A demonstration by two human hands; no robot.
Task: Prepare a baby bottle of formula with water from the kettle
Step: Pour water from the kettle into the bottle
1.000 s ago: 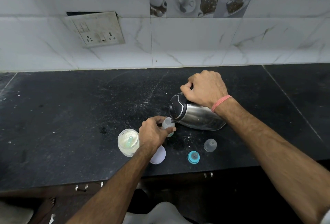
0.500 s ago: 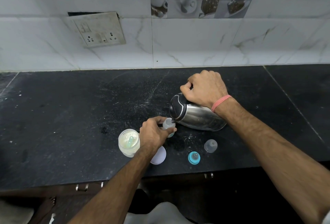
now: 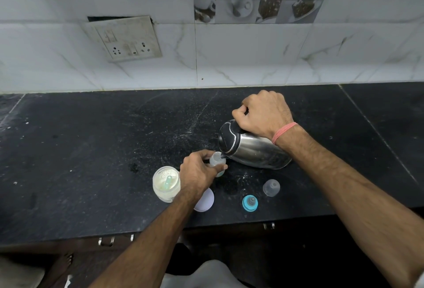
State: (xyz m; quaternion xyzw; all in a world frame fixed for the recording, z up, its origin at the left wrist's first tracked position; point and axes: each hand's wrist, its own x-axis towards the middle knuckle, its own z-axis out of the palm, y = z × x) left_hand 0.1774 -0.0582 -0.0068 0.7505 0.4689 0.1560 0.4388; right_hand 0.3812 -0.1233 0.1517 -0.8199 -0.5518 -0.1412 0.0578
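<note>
A steel kettle (image 3: 254, 151) with a black lid is tipped to the left, its spout over the mouth of a small clear baby bottle (image 3: 217, 161). My right hand (image 3: 263, 113) grips the kettle's handle from above. My left hand (image 3: 197, 171) holds the bottle upright on the black counter (image 3: 91, 150), fingers curled round its body. An open jar of white formula powder (image 3: 166, 183) with a teal scoop inside stands just left of my left hand.
A round pale lid (image 3: 205, 200) lies under my left wrist. A blue bottle ring with its teat (image 3: 250, 203) and a clear bottle cap (image 3: 271, 187) sit near the counter's front edge. A socket plate (image 3: 126, 38) is on the tiled wall.
Almost nothing has moved; the kettle stays tipped over the bottle and both hands keep their grips.
</note>
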